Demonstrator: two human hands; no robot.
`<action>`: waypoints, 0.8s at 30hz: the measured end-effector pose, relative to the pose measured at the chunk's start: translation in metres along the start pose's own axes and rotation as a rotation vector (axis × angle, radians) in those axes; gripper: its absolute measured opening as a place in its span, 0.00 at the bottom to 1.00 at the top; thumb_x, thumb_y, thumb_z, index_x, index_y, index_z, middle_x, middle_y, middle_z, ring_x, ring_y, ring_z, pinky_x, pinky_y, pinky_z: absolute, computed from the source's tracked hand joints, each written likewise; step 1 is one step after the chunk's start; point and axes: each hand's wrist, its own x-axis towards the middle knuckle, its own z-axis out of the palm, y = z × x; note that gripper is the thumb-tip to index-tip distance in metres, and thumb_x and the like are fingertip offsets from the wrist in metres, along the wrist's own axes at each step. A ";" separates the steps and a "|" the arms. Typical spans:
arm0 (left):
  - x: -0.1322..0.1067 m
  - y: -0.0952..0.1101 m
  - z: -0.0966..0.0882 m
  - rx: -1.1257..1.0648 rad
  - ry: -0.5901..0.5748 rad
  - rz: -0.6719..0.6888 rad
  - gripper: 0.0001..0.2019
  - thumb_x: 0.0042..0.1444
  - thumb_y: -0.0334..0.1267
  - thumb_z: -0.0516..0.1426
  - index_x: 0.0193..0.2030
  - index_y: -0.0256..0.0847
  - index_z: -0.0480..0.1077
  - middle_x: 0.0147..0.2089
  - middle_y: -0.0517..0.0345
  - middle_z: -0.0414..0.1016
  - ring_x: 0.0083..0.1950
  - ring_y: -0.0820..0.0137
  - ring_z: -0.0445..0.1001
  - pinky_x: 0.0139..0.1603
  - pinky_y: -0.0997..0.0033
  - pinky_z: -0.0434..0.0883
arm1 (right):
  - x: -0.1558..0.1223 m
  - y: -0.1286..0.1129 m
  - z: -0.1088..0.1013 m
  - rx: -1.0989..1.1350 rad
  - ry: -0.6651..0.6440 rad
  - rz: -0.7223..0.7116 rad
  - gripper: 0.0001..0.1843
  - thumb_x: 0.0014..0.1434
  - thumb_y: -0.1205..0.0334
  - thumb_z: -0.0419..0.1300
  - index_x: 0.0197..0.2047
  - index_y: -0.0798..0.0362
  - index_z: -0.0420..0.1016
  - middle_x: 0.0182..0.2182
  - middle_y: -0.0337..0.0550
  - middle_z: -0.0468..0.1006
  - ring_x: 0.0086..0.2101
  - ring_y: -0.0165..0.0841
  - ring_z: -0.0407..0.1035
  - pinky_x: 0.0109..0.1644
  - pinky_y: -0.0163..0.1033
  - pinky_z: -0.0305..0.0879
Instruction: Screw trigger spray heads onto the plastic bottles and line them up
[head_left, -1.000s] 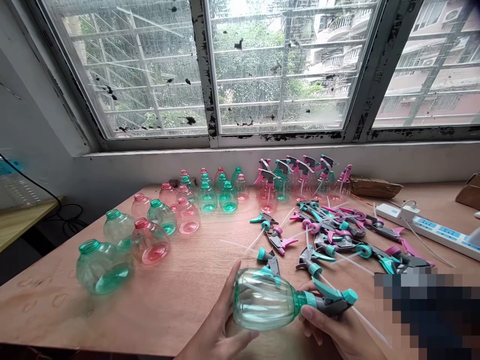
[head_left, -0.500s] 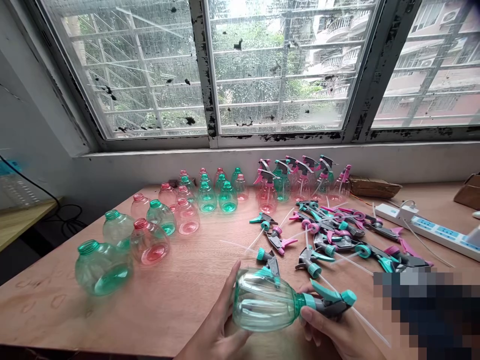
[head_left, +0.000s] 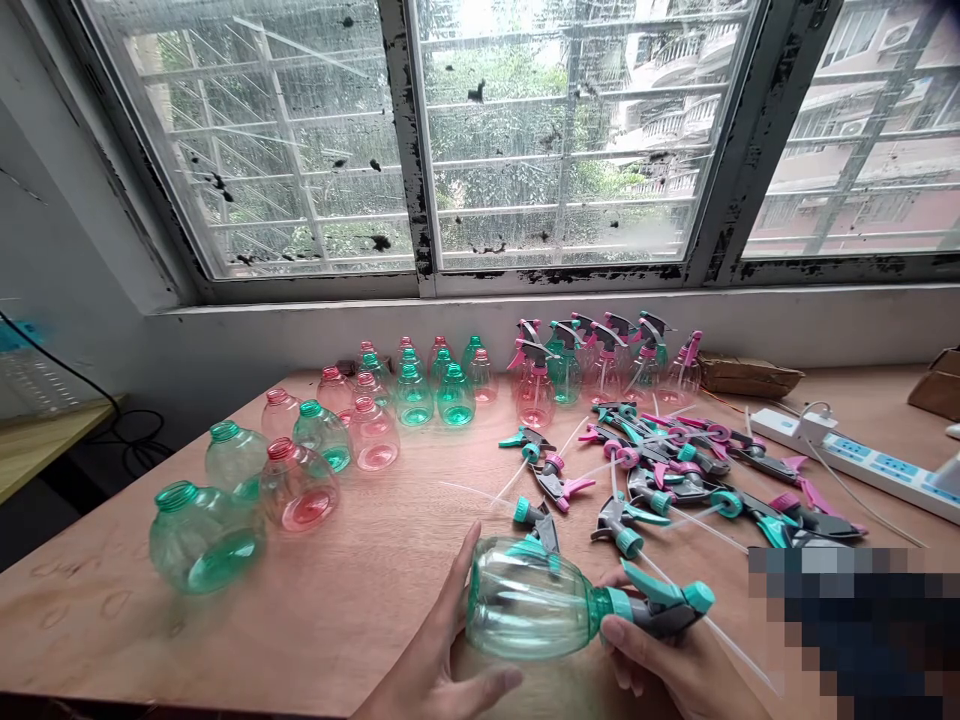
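Note:
A clear green spray bottle (head_left: 532,605) lies sideways in front of me, its teal and grey trigger head (head_left: 667,600) pointing right. My right hand (head_left: 660,650) pinches it at the teal collar, thumb in front and fingers partly hidden. Around the bottle's base is my left hand (head_left: 450,640), fingers stretched and thumb apart below the bottle. Whether the left fingertips touch the base I cannot tell. Behind the bottle lies a loose teal and grey trigger head (head_left: 540,520). Another loose sprayer (head_left: 622,525) is just beyond my right hand.
Open green and pink bottles (head_left: 300,485) stand on the left of the wooden table (head_left: 247,640). Bottles with sprayers fitted (head_left: 534,390) line the window wall. A heap of trigger heads (head_left: 675,450) lies at right, beside a white power strip (head_left: 862,460).
My left thumb has swung out from the bottle's underside and now stands apart from it. The bottle and my right hand have hardly moved.

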 end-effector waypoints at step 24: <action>0.001 0.000 -0.002 -0.065 0.007 -0.023 0.51 0.54 0.43 0.69 0.76 0.55 0.42 0.79 0.55 0.49 0.78 0.53 0.48 0.78 0.52 0.45 | 0.000 0.003 -0.002 -0.020 0.007 -0.030 0.30 0.46 0.42 0.75 0.45 0.52 0.74 0.17 0.30 0.75 0.20 0.29 0.66 0.26 0.34 0.61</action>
